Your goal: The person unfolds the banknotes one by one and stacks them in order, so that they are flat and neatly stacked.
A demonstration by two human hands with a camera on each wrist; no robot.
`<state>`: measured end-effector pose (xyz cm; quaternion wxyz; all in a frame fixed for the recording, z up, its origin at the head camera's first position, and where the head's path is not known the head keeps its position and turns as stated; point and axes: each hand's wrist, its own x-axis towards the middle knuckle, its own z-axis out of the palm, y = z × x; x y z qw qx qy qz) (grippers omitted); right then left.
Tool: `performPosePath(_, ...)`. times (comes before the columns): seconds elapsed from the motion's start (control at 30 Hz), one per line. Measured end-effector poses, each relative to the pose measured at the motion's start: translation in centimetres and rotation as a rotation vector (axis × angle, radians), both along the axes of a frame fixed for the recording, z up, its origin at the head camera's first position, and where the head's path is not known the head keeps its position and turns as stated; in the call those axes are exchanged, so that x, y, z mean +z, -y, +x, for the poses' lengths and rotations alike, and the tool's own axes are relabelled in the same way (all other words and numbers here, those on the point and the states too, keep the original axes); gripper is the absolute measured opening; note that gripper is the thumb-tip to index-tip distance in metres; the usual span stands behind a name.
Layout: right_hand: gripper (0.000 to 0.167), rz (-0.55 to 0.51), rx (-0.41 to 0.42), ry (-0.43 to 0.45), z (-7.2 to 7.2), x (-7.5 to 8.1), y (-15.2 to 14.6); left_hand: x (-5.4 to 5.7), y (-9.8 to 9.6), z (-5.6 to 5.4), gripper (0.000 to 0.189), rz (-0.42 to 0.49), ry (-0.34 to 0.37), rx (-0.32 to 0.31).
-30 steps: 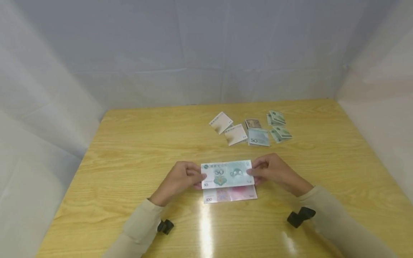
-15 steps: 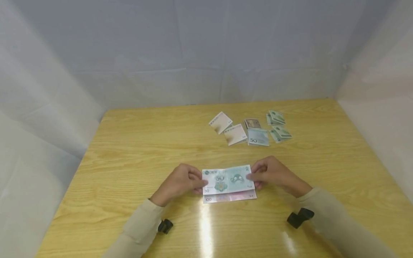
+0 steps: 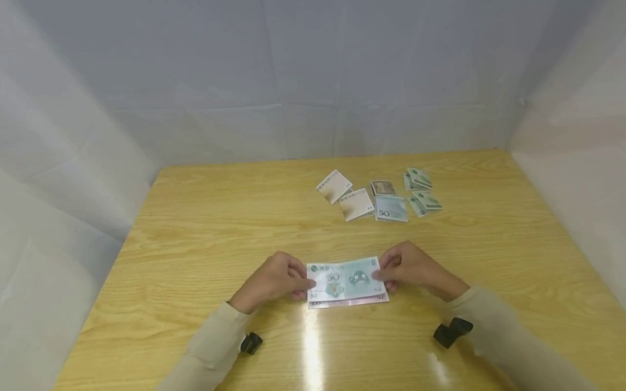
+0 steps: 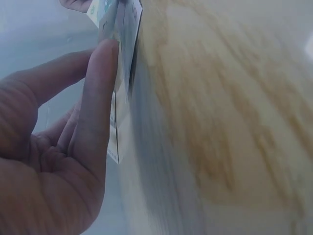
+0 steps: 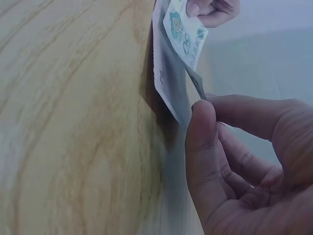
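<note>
A person in pale beige sleeves works at a glossy, light-wood tabletop [image 3: 195, 239] inside a white-curtained booth. Just left of the green, rectangular paper 50 banknote [image 3: 345, 278], the left hand [image 3: 274, 279] pinches the note's left edge, thumb on top and fingers [image 4: 100, 93] curled beneath. The banknote lies near the front middle of the tabletop, almost squarely over a pink, rectangular paper 100 banknote [image 3: 347, 302], of which only a thin strip shows along the near edge. Just right of the green note, the right hand [image 3: 413, 269] pinches the opposite edge in the same way, its fingers [image 5: 203, 142] closed on the paper.

A second ago the green note was held higher and farther back, leaving a broad band of the pink note uncovered; half a second ago that band had narrowed. Now the two are nearly aligned, which suggests the stacking of one note on the other is almost complete, though both hands have yet to let go.

Well beyond the green note, toward the far right, lies a loose cluster of small folded paper banknotes [image 3: 381, 196], pale, brownish and green, one showing a 50.
</note>
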<state>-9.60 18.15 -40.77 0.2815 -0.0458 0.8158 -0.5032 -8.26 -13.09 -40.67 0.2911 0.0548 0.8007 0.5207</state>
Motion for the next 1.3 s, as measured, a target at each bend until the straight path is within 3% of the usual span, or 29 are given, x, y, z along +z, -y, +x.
performPosePath(0.37, 0.012, 0.116, 0.006, -0.032, 0.3, -0.5, 0.6, -0.5, -0.3, 0.1, 0.012, -0.088, -0.042, -0.031)
performPosePath(0.8, 0.019, 0.152, -0.009, -0.072, 0.6, -0.6, 0.8, 0.2, -1.2, 0.5, 0.019, -0.308, -0.175, -0.058)
performPosePath(1.3, 0.026, 0.163, -0.046, -0.096, 0.5, -0.9, 0.6, 0.0, -0.9, 0.3, 0.025, -0.296, -0.189, -0.059)
